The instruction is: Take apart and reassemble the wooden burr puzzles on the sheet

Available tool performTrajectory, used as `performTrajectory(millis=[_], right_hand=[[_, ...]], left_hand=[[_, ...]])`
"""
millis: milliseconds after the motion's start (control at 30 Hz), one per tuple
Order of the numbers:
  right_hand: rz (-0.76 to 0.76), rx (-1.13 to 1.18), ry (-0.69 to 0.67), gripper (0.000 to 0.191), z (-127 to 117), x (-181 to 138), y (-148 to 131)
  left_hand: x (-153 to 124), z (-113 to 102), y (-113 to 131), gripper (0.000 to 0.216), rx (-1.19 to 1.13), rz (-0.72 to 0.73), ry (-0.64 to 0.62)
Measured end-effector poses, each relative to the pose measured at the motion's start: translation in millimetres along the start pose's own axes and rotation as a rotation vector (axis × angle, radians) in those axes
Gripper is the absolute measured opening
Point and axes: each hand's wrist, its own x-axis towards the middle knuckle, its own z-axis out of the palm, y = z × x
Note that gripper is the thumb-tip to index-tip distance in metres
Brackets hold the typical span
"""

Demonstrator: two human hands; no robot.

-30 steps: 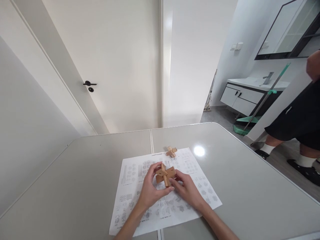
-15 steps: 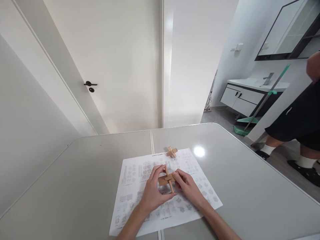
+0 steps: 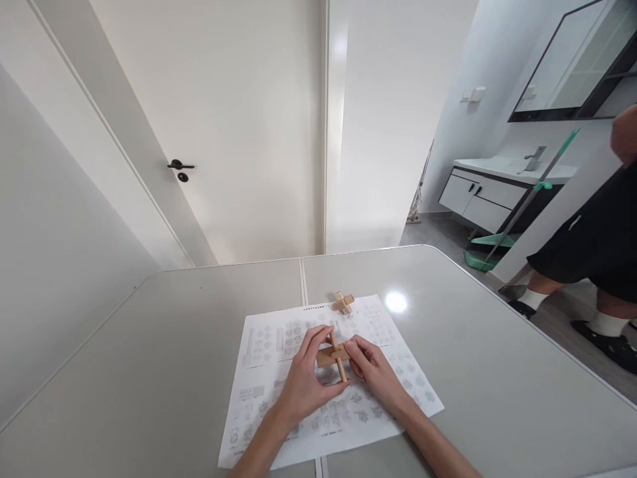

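Both my hands hold a wooden cross-shaped puzzle (image 3: 332, 356) over a printed instruction sheet (image 3: 259, 411) that lies on a grey table (image 3: 149, 358). My left hand (image 3: 304, 382) pinches the puzzle's left side with curled fingers. From the right, my right hand (image 3: 374, 373) grips the other end. The puzzle's sticks cross, one lying flat and one pointing toward me. A smaller wooden cross puzzle (image 3: 342, 303) rests alone at the sheet's far edge, apart from both hands.
A white door with a black handle (image 3: 179, 166) stands behind the table. To the right is a washroom with a sink cabinet (image 3: 480, 196), a green mop and dustpan (image 3: 497, 242). A person in black shorts (image 3: 592, 245) stands at the far right.
The puzzle has been turned in my hands and lowered closer to the sheet. Both hands shifted slightly toward me.
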Motion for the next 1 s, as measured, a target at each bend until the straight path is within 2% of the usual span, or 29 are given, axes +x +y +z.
performTrajectory(millis=[267,567,633,767,900,1000], right_hand=[[0.006,0.059,-0.032,0.048,-1,-1,0],[0.046,0.107,-0.135,0.046,-2,0,-3],[0.009,0.056,-0.094,0.042,-2,-1,-6],[-0.130,-0.115,0.070,0.035,-1,-3,-12],[-0.270,-0.222,0.035,0.027,-1,-3,-14],[-0.356,-0.292,0.066,0.020,-2,-2,-14]], left_hand=[[-1,4,-1,0.091,-0.130,-0.072,0.025],[0,1,1,0.087,-0.124,-0.025,0.032],[-1,1,-1,0.087,-0.101,-0.047,0.037],[-2,1,-5,0.087,-0.038,-0.108,0.036],[-1,-1,-6,0.087,-0.004,-0.097,0.050],[0,-5,-4,0.087,-0.009,-0.078,0.023]])
